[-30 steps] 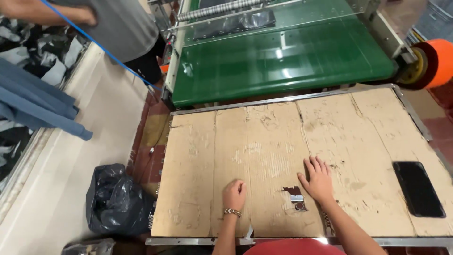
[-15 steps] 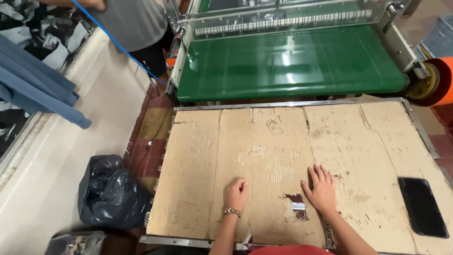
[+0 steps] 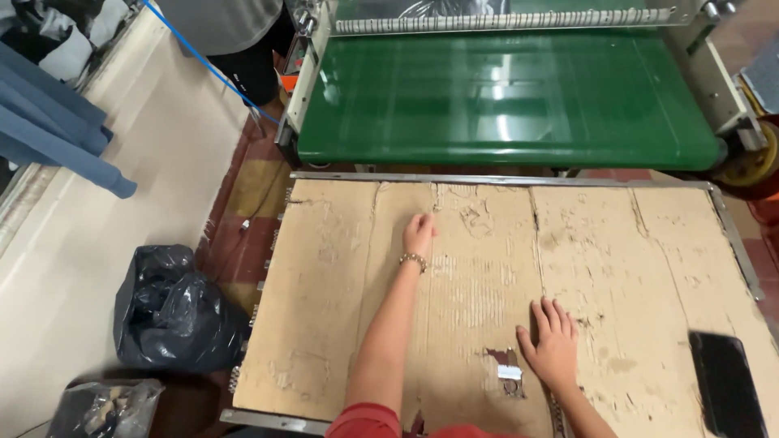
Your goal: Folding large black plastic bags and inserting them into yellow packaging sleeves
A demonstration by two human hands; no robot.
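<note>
The left hand (image 3: 419, 233) stretches far across the worn cardboard sheet (image 3: 341, 308) covering the worktop (image 3: 503, 180), fingers loosely curled, gripping nothing, toward the green conveyor belt (image 3: 503, 97). The right hand (image 3: 552, 342) lies flat with fingers spread and empty, seemingly bracing the lean. A black phone (image 3: 726, 381) lies near the right edge.

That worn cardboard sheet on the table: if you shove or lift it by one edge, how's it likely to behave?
The cardboard sheet probably folds rather than lifting flat: creases run across it between panels. Its torn, peeled face looks rough, so it likely drags rather than slides on the metal frame. It is likely light for its area, though the dark phone and the right hand resting on it would hold it down.
</note>
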